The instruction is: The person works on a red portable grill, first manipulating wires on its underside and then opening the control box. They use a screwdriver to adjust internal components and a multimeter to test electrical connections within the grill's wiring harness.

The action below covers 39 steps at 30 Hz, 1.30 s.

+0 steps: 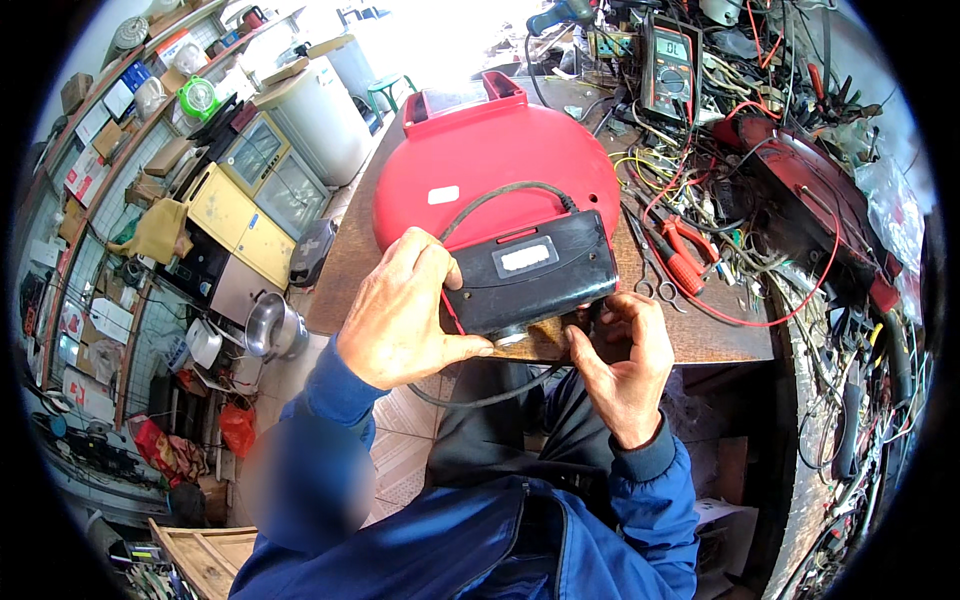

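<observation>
A round red appliance [500, 150] with a handle at its far edge lies on the wooden bench. On its near side is a black plastic housing [575, 262] bearing a pale label, with a silvery round part [511, 337] at its front edge. My left hand [392, 312] grips the housing's left end, thumb along the front, fingers on top. At the front right corner, my right hand [632, 358] has its fingers curled in near the edge; what they pinch is hidden. A dark power cord [505, 190] arches over the housing and loops below it.
Right of the appliance lie scissors [657, 283], a red-handled screwdriver [682, 268], red-handled pliers [690, 238] and tangled wires. A multimeter [668, 68] stands farther back, beside a dark red pan-like part [815, 190]. Leftward are shelves, a yellow cabinet [225, 212] and a metal pot [277, 325].
</observation>
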Each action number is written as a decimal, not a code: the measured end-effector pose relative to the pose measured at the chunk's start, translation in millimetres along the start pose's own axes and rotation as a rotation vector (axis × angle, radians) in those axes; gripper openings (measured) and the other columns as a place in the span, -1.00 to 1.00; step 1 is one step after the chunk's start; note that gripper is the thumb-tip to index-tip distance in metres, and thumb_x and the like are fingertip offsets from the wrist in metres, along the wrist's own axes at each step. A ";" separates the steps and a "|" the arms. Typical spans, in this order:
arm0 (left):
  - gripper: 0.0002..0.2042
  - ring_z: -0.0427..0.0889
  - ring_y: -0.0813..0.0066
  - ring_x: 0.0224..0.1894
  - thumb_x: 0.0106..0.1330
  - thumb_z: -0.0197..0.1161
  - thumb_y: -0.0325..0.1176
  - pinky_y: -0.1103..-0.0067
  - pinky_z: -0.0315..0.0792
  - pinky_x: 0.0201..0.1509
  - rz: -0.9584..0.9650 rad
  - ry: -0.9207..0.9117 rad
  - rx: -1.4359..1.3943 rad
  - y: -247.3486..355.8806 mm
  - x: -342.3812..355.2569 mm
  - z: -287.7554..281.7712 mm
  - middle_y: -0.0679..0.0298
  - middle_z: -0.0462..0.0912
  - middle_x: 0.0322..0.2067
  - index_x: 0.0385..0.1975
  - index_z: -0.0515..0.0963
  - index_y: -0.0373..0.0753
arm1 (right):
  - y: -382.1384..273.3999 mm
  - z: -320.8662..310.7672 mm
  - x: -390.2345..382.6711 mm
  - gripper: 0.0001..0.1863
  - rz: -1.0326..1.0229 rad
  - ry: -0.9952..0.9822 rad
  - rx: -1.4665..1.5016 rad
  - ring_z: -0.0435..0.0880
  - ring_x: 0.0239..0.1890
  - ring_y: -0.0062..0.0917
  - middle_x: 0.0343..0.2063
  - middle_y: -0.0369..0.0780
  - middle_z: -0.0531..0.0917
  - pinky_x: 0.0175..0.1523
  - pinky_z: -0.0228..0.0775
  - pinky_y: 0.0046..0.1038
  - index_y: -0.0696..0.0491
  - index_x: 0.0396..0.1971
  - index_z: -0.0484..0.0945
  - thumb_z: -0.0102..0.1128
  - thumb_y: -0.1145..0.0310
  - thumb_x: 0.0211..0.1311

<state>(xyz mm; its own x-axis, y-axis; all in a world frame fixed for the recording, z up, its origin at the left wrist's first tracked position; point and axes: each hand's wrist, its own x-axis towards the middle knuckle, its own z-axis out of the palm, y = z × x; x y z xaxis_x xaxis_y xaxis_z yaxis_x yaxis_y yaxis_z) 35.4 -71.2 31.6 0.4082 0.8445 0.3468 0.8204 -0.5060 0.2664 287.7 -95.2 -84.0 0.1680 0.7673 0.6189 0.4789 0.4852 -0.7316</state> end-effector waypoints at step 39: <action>-0.33 0.55 0.04 -0.03 -0.35 0.83 -0.17 0.23 0.51 0.08 -0.012 0.008 0.035 5.2 7.1 0.7 0.12 0.48 -0.20 -0.29 0.48 -0.21 | -23.0 -35.4 167.8 -0.44 -0.535 -0.929 -0.429 0.57 -0.03 -0.09 -0.22 -0.09 0.58 0.09 0.47 -0.14 0.09 -0.30 0.63 0.75 0.21 -0.35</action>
<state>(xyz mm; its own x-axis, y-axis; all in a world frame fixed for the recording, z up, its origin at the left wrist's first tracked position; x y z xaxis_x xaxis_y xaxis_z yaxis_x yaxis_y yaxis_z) 42.8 -67.7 34.8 0.3956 0.8489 0.3506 0.8387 -0.4894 0.2387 335.4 7.6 46.8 -0.7583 0.6057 0.2412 0.5809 0.7957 -0.1718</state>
